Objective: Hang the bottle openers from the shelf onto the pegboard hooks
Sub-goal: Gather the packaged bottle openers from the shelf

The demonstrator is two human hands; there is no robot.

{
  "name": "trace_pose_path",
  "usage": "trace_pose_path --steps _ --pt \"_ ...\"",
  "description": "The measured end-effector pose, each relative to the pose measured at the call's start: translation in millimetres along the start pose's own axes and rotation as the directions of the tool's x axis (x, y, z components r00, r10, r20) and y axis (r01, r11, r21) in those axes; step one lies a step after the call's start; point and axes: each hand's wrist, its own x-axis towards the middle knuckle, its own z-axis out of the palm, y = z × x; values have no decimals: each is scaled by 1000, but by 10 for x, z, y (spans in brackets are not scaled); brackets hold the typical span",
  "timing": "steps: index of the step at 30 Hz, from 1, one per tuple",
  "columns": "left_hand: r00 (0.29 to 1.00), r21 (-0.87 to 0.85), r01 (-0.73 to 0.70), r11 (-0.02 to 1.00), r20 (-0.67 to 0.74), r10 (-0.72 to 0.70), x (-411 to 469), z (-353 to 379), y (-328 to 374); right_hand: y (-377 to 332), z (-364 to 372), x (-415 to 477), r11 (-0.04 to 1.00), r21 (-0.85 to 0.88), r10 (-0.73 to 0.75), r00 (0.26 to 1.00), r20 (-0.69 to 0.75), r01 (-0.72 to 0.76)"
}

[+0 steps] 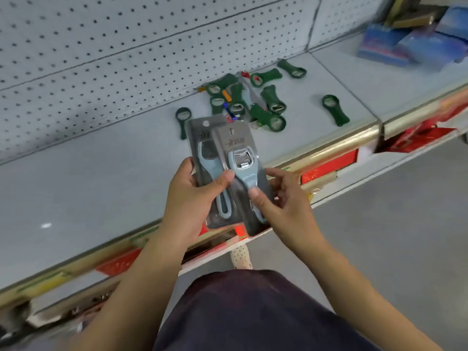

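Openers, two blue: rear pack (202, 148) gripped in left hand (192, 198), front pack (240, 158) pinched by right hand (281, 198); about ten green openers (273, 100) on shelf (101, 186).

**Openers, Counted**

Two carded blue bottle openers: a rear pack (202, 148) and a front pack (243, 160). Two hands: left hand (188, 198), right hand (281, 198). Green bottle openers (335, 110) on the far shelf (101, 186): nine countable, though the middle cluster overlaps and may hide more.
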Motion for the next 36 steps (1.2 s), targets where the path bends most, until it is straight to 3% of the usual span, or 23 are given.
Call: trace_pose_path --steps 2,6,10,14,16,21,29,36 --pt "999 18 -11 1000 -31 12 -284 -153 9 -97 105 -145 999 37 -38 999 -19 39" --pt "996 16 -38 999 -83 39 -807 -514 -23 -183 429 -450 995 77 -76 994 74 70" --pt "972 19 -48 999 -228 51 -1207 -936 -17 -309 811 -713 993 100 -72 985 159 57" --pt "904 -22 16 1000 -428 -24 -1419 -1498 -38 -499 1253 -860 988 118 -128 961 244 101" --pt "888 -67 -39 997 -459 4 -1479 -1804 -25 -601 1488 -896 984 121 -157 952 261 129" --pt "857 -57 -159 986 -504 109 -1478 -2625 71 -887 2228 -929 972 140 -222 934 280 189" --pt "778 180 -375 909 -473 414 -1448 -4251 361 -1481 3734 -1214 933 235 -327 918 224 275" --pt "738 147 -515 845 -425 524 -1462 -5028 498 -1951 4309 -1409 857 303 -480 861 171 417"
